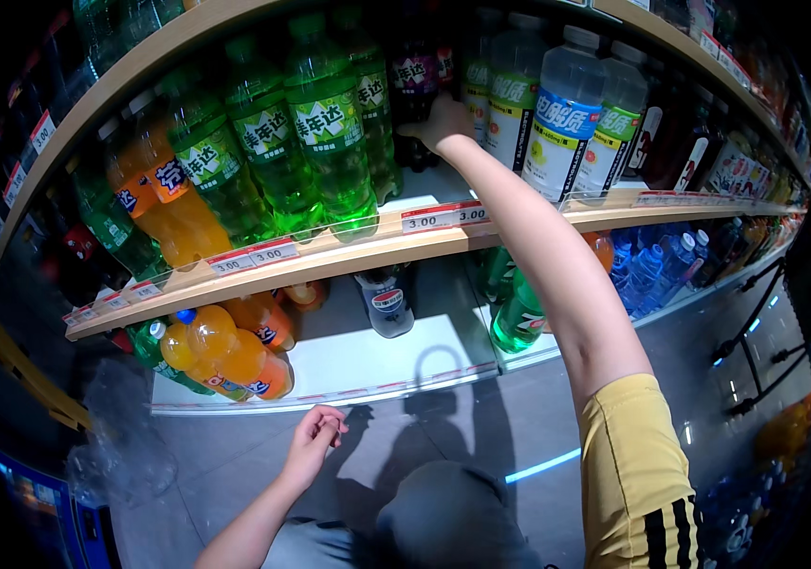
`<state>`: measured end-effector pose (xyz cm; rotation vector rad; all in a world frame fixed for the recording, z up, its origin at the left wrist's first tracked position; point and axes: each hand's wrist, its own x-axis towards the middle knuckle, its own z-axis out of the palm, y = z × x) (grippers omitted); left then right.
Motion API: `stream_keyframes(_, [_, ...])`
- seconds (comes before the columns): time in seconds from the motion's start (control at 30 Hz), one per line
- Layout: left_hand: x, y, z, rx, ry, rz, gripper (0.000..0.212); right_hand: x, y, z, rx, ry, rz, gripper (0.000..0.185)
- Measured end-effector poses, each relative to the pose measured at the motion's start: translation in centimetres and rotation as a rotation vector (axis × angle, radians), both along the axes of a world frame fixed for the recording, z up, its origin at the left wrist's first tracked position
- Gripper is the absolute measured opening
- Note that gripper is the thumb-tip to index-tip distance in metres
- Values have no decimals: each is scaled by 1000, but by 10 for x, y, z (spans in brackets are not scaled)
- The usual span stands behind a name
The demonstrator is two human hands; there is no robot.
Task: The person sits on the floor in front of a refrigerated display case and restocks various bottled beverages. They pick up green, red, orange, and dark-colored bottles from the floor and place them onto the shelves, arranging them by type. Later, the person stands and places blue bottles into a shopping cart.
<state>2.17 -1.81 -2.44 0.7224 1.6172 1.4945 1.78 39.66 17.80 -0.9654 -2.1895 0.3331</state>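
My right hand [450, 122] reaches onto the middle shelf, into a gap between green soda bottles and electrolyte drink bottles. It is at a dark purple Mirinda bottle [414, 85], its thumb stretched to the left across the bottle's front. My other fingers are partly hidden, so a grip is not plain. Left of the gap stand several green Mirinda bottles [327, 128]. On the right are clear-capped electrolyte bottles, one with a blue label [565, 117]. My left hand [319, 435] hangs low before the bottom shelf, fingers curled in, holding nothing.
A wooden shelf edge [348, 264] with price tags crosses below my right forearm. On the white bottom shelf [420, 352] stand orange Fanta bottles [256, 363], a Pepsi bottle [385, 302] and a green 7UP bottle [519, 320]. Crumpled clear plastic [121, 441] lies on the floor at left.
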Motion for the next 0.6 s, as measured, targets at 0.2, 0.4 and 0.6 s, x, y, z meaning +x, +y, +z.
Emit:
stream_keyframes(0.2, [0,-1,1,-27,39,15,11,-14,9,-9,15,105,44,65])
stream_keyframes(0.4, [-7,9,-11,-27,23,9,11,-32,14,-14,-29,206,61,58])
stream_keyframes(0.6, [-18,17,-25,-28,7,22,11,-53,33,-20,-51,279,155,61])
